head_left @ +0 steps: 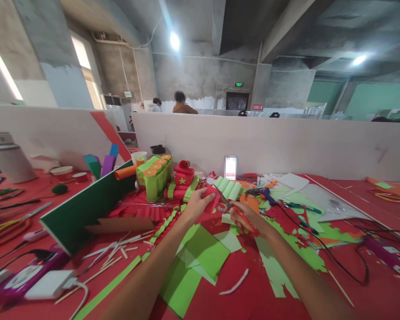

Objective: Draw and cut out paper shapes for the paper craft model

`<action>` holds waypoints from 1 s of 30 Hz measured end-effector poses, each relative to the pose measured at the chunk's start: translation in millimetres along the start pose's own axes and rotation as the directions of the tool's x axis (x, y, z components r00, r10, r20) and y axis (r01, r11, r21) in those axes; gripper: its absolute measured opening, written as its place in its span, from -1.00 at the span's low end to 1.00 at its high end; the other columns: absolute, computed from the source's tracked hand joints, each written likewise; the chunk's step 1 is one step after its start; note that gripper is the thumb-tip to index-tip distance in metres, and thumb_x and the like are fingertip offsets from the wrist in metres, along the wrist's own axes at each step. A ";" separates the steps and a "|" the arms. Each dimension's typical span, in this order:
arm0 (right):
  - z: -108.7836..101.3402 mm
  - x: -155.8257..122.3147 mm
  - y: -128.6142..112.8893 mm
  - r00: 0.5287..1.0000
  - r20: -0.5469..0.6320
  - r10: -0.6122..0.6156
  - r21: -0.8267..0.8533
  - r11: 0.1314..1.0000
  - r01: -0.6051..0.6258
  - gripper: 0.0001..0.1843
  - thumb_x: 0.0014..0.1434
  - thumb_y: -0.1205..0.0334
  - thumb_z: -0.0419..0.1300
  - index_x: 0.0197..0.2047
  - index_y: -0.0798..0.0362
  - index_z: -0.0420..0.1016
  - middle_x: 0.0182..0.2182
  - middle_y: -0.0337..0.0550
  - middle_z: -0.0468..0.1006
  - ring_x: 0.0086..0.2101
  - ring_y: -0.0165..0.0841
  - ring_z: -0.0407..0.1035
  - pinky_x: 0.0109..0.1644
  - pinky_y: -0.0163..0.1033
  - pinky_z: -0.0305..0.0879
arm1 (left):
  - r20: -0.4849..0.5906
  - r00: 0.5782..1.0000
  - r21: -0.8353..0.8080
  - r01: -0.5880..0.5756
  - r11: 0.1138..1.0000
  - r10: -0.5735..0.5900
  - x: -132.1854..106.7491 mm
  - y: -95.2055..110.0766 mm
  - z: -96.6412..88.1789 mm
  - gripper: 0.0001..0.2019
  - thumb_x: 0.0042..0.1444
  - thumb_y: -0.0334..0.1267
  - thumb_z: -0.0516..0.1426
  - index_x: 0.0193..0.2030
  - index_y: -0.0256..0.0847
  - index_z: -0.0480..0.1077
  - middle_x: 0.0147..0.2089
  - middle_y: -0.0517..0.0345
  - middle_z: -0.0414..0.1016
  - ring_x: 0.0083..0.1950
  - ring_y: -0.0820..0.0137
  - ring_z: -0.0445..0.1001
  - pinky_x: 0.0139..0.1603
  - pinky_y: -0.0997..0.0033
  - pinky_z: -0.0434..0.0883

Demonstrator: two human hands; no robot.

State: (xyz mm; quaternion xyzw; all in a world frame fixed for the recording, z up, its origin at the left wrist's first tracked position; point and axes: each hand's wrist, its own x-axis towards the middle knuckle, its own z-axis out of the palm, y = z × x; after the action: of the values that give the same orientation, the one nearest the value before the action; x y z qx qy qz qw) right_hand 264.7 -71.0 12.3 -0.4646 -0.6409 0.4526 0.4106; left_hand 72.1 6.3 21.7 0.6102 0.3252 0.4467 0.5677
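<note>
Red-covered counter (235, 263): work in hand is above its middle. Right hand (243, 216): fingers curled round the handles of the red-handled scissors (224, 198). Left hand (202, 202): fingers pinching a small piece of red paper (214, 205), just beside the blades; whether its edge lies between them cannot be told. For a clean cut, the paper should be kept taut and turned into the blades, with the left fingertips clear of the cutting line.

Surroundings, by size: green board (83, 215), tilted, well apart on the left, no hindrance; green paper sheets (206, 246), between the forearms, could snag a sleeve or wrist; light-green rolls (232, 190), just beyond the blades, the chief obstruction, at risk of a nick; curled white strip (236, 282), nearer the wearer, harmless.
</note>
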 end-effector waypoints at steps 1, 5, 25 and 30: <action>-0.1 -0.1 -0.1 1.000 -0.001 0.000 -0.002 1.000 0.000 -0.45 0.01 -0.31 0.26 -0.20 0.01 0.45 -0.58 -0.36 0.26 -0.65 -0.48 0.13 -0.67 -0.39 0.19 | 0.001 1.000 0.003 0.000 1.000 0.000 -0.4 0.5 0.1 -0.61 -0.08 -0.02 0.32 -0.22 -0.29 0.49 -0.40 0.11 0.59 -0.47 0.35 0.52 -0.50 0.46 0.40; -0.5 0.5 -0.4 1.000 0.004 0.003 -0.004 1.000 -0.002 -0.47 0.00 -0.30 0.27 -0.22 0.01 0.45 -0.58 -0.36 0.26 -0.66 -0.49 0.12 -0.68 -0.39 0.19 | 0.001 1.000 -0.005 0.001 1.000 -0.001 -2.0 2.7 1.3 -0.62 -0.10 -0.03 0.32 -0.24 -0.29 0.49 -0.40 0.12 0.59 -0.48 0.36 0.52 -0.49 0.45 0.40; 0.4 1.0 0.7 1.000 -0.001 -0.002 -0.047 0.999 0.002 -0.45 0.05 -0.33 0.21 -0.22 0.02 0.41 -0.57 -0.35 0.25 -0.65 -0.49 0.15 -0.69 -0.40 0.19 | -0.007 1.000 -0.003 0.004 1.000 -0.004 -4.6 5.2 2.9 -0.62 -0.05 -0.03 0.30 -0.21 -0.30 0.48 -0.38 0.10 0.59 -0.47 0.36 0.52 -0.48 0.46 0.42; -1.1 2.5 3.4 1.000 0.029 0.004 -0.068 0.998 -0.002 -0.39 0.06 -0.36 0.18 -0.12 0.03 0.39 -0.57 -0.37 0.26 -0.69 -0.51 0.13 -0.71 -0.39 0.21 | 0.010 1.000 -0.021 -0.008 1.000 0.009 0.1 -2.0 -0.3 -0.63 -0.03 -0.03 0.29 -0.18 -0.29 0.48 -0.36 0.08 0.60 -0.46 0.36 0.53 -0.47 0.46 0.43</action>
State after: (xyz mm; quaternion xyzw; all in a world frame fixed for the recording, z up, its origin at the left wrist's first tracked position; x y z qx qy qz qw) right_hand 265.9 -67.9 9.5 -0.4726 -0.6612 0.4379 0.3844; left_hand 72.1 6.8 19.7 0.6077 0.3151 0.4496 0.5738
